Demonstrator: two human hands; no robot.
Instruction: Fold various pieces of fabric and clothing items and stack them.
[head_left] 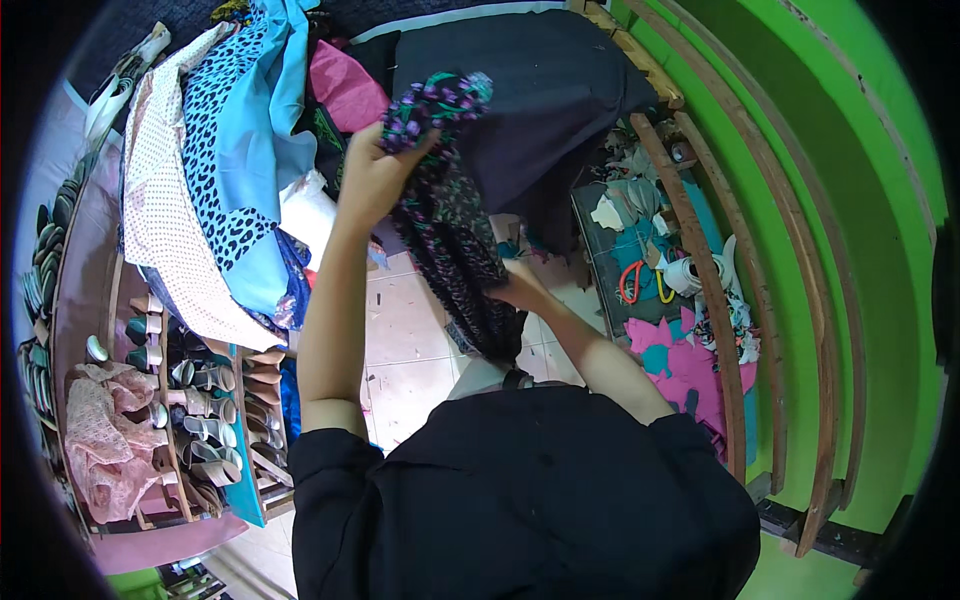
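Note:
A dark fabric with a purple and green flower print [440, 205] hangs between my two hands in front of me. My left hand [380, 170] is closed round its upper end, thumb lying over the cloth. Lower down and to the right, my right hand [518, 287] grips the edge of the same fabric; its fingertips are partly hidden. Below that hand the cloth drops in folds toward my lap. Just beyond my left hand lies a pink cloth [347, 85], beside a large dark cloth-covered surface [500, 80].
Draped cloths, blue leopard-print [225, 170] and cream dotted [160, 200], hang at left above a rack of shoes [210, 400]. A pink lace cloth [110, 440] lies by it. At right are orange-handled scissors [630, 282], fabric scraps [685, 375] and wooden rails [700, 260] along a green wall.

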